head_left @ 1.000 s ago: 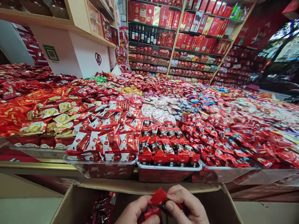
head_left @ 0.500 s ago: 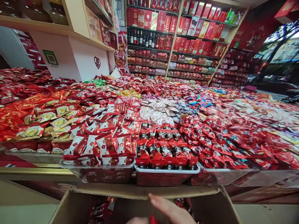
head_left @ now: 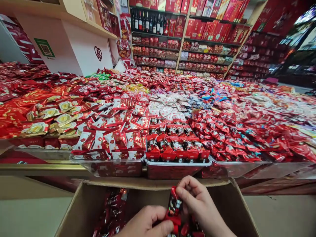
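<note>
Over an open cardboard box (head_left: 237, 200), both hands are closed on small red-and-black wrapped snack packets. My right hand (head_left: 199, 204) pinches the top corner of a snack packet (head_left: 175, 204) between thumb and fingertips. From the left, my left hand (head_left: 148, 220) has its thumb and index finger closed at the lower red end of that packet; whether a second packet is in its grip, I cannot tell. More packets lie beneath the hands in the box, partly hidden. Just beyond the box, a clear tub (head_left: 177, 163) holds similar packets in rows.
Another clear tub (head_left: 108, 161) of red-and-white packets (head_left: 116, 138) adjoins on the left. Red packets (head_left: 229, 138) heap up on the right. Dark red packets (head_left: 111, 210) lie in the box's left part. Shelves (head_left: 182, 42) with bottles and red boxes stand behind.
Both hands have risen into fuller view, and the packet now shows between them. The view has tilted down, bringing more of the box's inside into sight.
</note>
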